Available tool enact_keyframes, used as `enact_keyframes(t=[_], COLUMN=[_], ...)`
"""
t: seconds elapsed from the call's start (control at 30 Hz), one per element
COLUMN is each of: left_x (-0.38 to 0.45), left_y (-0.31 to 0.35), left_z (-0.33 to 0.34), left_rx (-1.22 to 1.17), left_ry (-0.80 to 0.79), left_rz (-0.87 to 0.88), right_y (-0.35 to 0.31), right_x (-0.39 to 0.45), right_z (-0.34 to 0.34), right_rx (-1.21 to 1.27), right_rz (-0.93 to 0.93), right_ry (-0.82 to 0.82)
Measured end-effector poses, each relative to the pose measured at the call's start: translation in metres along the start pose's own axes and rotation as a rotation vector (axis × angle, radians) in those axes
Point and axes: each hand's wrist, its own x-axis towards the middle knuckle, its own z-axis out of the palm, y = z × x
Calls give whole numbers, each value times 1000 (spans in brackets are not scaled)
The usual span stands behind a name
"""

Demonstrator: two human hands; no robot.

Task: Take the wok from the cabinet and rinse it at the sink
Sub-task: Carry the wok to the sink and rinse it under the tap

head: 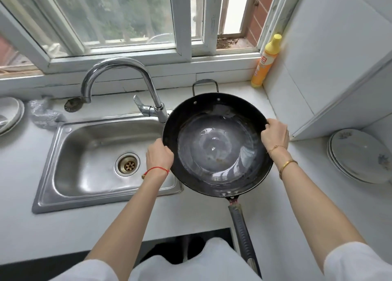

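White sleeves (pixel 89 270) sit nearest the lens, both bare forearms reaching out from them over the counter (pixel 63 234). Wok's long dark handle (pixel 244 234) points back toward the person, running past the counter edge. Wok (pixel 216 145) is black, round, opening facing up, shiny inside with a few small brown specks near the bottom. It sits mostly over the counter just right of the sink (pixel 70 187), its left rim overlapping the sink's right edge. Cannot tell if it rests on the counter or is lifted.

Left hand (pixel 159 155) grips the wok's left rim, fingers curled closed around the edge, red string at the wrist. Right hand (pixel 274 135) grips the right rim, fingers wrapped over the edge, thumb outside; gold bracelets on that wrist. Small loop handle (pixel 205 85) on the far rim is untouched.

Sink is stainless, looks dry, drain (pixel 127 164) open. Chrome gooseneck faucet (pixel 118 77) stands behind it, spout turned left, away from the wok, no water running. Counter is white. Yellow bottle (pixel 266 62) upright in the right corner by the window (pixel 127 26). Stacked plates (pixel 358 155) far right, another plate (pixel 10 115) far left. Crumpled clear plastic (pixel 43 115) near the sink's back-left corner.
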Motion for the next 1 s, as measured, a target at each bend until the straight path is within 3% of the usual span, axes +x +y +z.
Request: enact_keyframes(t=[0.63, 1.0], left_x=[-66, -39], left_y=[-162, -246], left_z=[-112, -182], left_rx=[-57, -47], left_ry=[44, 72], left_rz=[-59, -92], right_y=[-81, -167], right_x=[-179, -234], right_z=[28, 74], right_rx=[-8, 59], right_rz=[-68, -108], right_ry=[-21, -68])
